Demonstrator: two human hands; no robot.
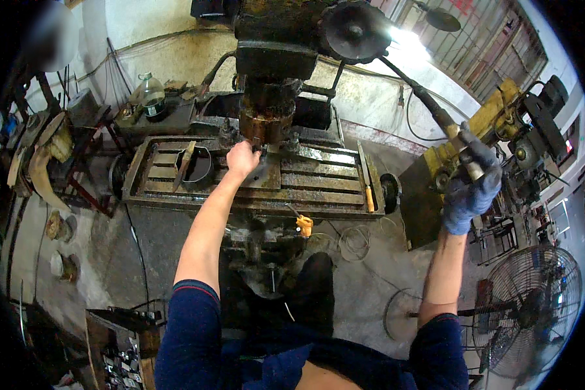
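Observation:
My bare left hand (pixel 242 159) is closed just below the rusty spindle head (pixel 266 120) of a drilling or milling machine, above its slotted table (pixel 312 179). What its fingers hold, if anything, is hidden. Out to the right, my right hand (pixel 471 182), in a blue-grey work glove, is wrapped round the end of a long feed lever (pixel 429 101). This lever slopes up to the round hub (pixel 356 31) on the machine's side. On the table, left of my left hand, a brush (pixel 186 162) rests across a dark round pan (pixel 198 170).
A wooden-handled tool (pixel 368 188) lies along the table's right end. A yellow device (pixel 304 225) hangs at the front edge. A caged fan (pixel 526 312) stands at lower right. A large plastic bottle (pixel 151 96) sits back left; a coiled cable (pixel 354 244) lies on the floor.

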